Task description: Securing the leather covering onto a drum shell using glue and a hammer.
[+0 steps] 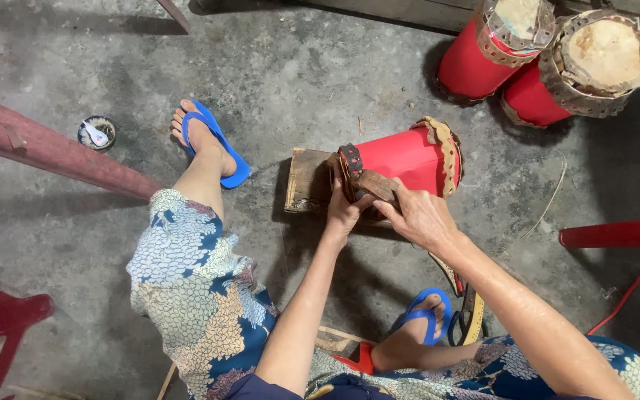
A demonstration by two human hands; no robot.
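On the floor: red cylindrical drum (407,158) lying sideways, near end resting on a flat wooden block (305,180).
Left hand (342,212): closed on the brown leather strap (374,184) at the drum's near rim.
Right hand (420,216): gripping the same strap, just beside the left.
Step in hand: judged as fitting strap to rim.
Next move: needs firm, even tension.
Nearby: two upright red drums (550,55), well apart.
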